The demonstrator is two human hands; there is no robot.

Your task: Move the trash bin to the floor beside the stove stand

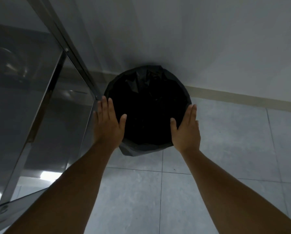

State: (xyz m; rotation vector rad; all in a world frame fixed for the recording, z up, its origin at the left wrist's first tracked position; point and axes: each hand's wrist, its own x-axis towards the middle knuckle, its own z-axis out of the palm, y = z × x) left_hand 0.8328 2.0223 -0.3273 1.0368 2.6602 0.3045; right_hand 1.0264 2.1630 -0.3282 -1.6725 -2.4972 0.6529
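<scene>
Black-lined trash bin (pixel 148 107) sits between flat fingers (pixel 106 105).

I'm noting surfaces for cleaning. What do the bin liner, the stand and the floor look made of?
Bin liner: thin black plastic film, by its creased, faintly shiny folds. Stand: probably stainless steel, by its grey mirror-like reflections. Floor: pale grey tile, likely ceramic or stone, by its grout lines and dull sheen.

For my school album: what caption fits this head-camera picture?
Two hands, left and right, flank a black-bagged trash bin beside a steel stand.
</scene>
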